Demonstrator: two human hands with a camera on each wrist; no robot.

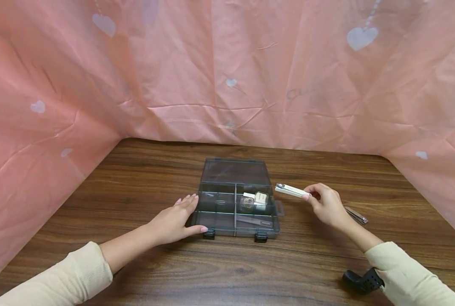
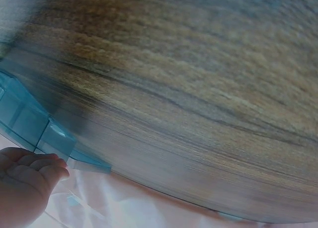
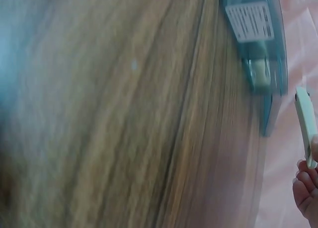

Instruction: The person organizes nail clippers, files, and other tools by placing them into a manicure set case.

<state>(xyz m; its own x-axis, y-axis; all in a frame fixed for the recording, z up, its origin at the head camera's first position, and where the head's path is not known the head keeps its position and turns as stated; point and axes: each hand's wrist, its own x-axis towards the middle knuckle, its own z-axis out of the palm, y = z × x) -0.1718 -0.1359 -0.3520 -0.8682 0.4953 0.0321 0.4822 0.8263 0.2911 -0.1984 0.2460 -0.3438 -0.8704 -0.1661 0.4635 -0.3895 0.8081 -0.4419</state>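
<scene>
My right hand [image 1: 325,207] pinches one end of a white nail clipper [image 1: 290,190], held in the air just right of a see-through dark compartment box [image 1: 216,221]. In the right wrist view the nail clipper [image 3: 306,121] juts out from the fingertips. My left hand [image 1: 175,221] rests along the box's left side with fingers extended, its thumb by the front left latch. Two small square glass bottles, one clear [image 1: 247,202] and one cream [image 1: 261,198], sit in the middle right compartment. A slim grey tool [image 1: 255,220] lies in the front right compartment.
A metal nail clipper [image 1: 356,215] lies on the wooden table [image 1: 212,272], partly behind my right wrist. The box's lid [image 1: 235,171] stands open at the back. A black strap piece [image 1: 363,281] hangs by the right sleeve. Pink cloth [image 1: 197,93] encloses the table's back and sides.
</scene>
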